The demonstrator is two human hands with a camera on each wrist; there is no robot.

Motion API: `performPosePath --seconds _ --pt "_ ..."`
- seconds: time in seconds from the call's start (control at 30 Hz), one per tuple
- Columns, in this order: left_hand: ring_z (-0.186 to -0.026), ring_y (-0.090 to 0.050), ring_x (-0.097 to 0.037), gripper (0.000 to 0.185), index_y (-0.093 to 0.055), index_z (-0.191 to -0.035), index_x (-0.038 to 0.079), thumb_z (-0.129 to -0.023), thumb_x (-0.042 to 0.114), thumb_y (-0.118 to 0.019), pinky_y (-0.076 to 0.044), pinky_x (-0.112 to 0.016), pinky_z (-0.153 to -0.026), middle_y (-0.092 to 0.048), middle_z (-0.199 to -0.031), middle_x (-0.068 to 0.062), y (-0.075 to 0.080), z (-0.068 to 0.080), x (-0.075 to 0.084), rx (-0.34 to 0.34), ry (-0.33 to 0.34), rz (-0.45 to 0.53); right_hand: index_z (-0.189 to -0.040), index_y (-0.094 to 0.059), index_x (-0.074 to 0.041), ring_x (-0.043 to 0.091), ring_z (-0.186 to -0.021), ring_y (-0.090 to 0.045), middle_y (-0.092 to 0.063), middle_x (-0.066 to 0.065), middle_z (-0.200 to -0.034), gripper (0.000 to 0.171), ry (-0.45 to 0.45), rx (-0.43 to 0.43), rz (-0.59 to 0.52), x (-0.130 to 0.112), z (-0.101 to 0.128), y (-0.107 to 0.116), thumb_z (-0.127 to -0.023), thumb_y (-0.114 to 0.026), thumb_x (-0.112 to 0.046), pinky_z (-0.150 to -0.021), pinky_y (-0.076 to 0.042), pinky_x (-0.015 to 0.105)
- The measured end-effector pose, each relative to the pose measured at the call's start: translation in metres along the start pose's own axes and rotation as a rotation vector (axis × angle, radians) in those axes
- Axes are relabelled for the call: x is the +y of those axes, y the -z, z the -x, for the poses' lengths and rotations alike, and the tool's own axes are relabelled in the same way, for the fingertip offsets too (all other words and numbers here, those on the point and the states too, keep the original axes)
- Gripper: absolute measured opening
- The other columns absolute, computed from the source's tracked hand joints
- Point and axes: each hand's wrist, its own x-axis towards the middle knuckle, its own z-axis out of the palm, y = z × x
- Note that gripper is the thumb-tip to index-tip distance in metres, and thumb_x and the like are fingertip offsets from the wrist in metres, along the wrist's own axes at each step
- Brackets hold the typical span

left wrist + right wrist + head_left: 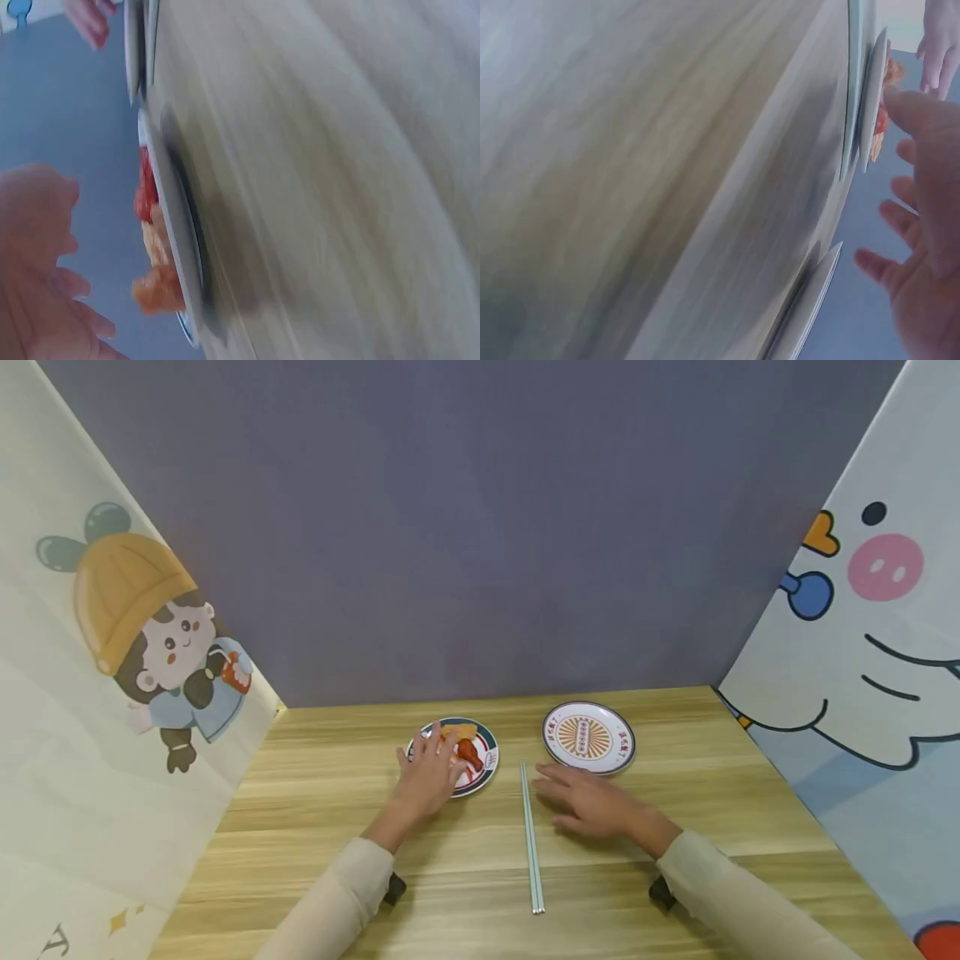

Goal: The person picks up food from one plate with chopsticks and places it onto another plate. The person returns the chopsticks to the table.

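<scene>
My left hand [427,777] is spread over a dark-rimmed plate [491,757] that holds a drumstick-shaped food piece [471,754] and a yellow piece [461,728]. In the left wrist view, a gap shows between that hand and the food [159,290]. A pair of pale green chopsticks [531,847] lies lengthwise on the table, right of this plate. Just right of the chopsticks' far end, my right hand [592,802] hovers with extended fingers and holds nothing. Beyond it is a white plate [588,737] with an orange sunburst and red lettering, its near edge close to the fingers.
Everything lies on a wood-grain table [300,827]. A grey-blue panel [480,527] stands along the back edge. White panels with cartoon prints, a child in a yellow hat [176,635] at left and a pig-nosed figure [885,568] at right, border the sides.
</scene>
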Motion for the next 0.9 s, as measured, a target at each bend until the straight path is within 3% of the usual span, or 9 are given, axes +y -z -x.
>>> performPosePath --seconds 0.17,0.3,0.4,0.5,0.73,0.9 --pt "-0.146 -0.032 -0.054 0.057 -0.033 -0.158 0.006 -0.107 0.028 -0.046 -0.034 -0.08 -0.112 -0.03 -0.163 -0.026 0.007 -0.002 -0.022 0.064 0.103 0.1 -0.144 -0.058 -0.014 0.031 -0.133 -0.055 -0.055 0.012 -0.149 0.057 0.061 0.008 0.014 -0.007 -0.006 0.0 -0.092 -0.073 -0.032 -0.112 -0.052 0.049" --pt "-0.138 -0.043 -0.055 0.054 -0.04 -0.151 -0.006 -0.1 0.011 -0.052 -0.042 -0.067 -0.115 -0.039 -0.154 -0.034 0.012 -0.003 -0.038 0.146 0.145 0.177 -0.142 -0.06 -0.018 0.026 -0.129 -0.058 -0.059 0.009 -0.144 0.052 0.102 -0.026 -0.004 -0.013 -0.011 0.001 -0.093 -0.072 -0.029 -0.108 -0.055 0.044" --pt "-0.134 -0.047 -0.054 0.057 -0.042 -0.148 -0.011 -0.093 0.0 -0.053 -0.044 -0.059 -0.117 -0.045 -0.148 -0.037 0.014 -0.004 -0.047 0.166 0.166 0.233 -0.139 -0.063 -0.021 0.023 -0.127 -0.06 -0.061 0.006 -0.141 0.046 0.127 -0.058 -0.009 -0.017 -0.015 0.002 -0.094 -0.071 -0.027 -0.107 -0.057 0.04" --pt "-0.134 -0.049 -0.052 0.06 -0.042 -0.148 -0.011 -0.09 -0.004 -0.053 -0.044 -0.057 -0.117 -0.049 -0.144 -0.038 0.013 -0.005 -0.053 0.132 0.202 0.265 -0.134 -0.067 -0.023 0.021 -0.123 -0.062 -0.064 0.005 -0.136 0.041 0.173 -0.058 -0.005 -0.02 -0.018 0.001 -0.094 -0.071 -0.024 -0.107 -0.057 0.037" --pt "-0.129 -0.053 -0.052 0.063 -0.045 -0.146 -0.011 -0.086 -0.002 -0.061 -0.047 -0.059 -0.114 -0.054 -0.136 -0.04 0.009 -0.009 -0.059 0.039 0.297 0.345 -0.114 -0.078 -0.025 0.015 -0.109 -0.065 -0.071 0.001 -0.117 0.028 0.353 0.033 0.013 -0.025 -0.023 -0.004 -0.088 -0.076 -0.016 -0.098 -0.059 0.028" --pt "-0.11 -0.065 -0.043 0.064 -0.052 -0.141 -0.011 -0.078 -0.007 -0.06 -0.058 -0.053 -0.101 -0.067 -0.121 -0.032 0.008 -0.015 -0.064 0.028 0.313 0.363 -0.109 -0.079 -0.028 0.011 -0.105 -0.066 -0.071 -0.001 -0.113 0.028 0.405 0.048 0.021 -0.027 -0.024 -0.004 -0.085 -0.078 -0.013 -0.093 -0.059 0.022"
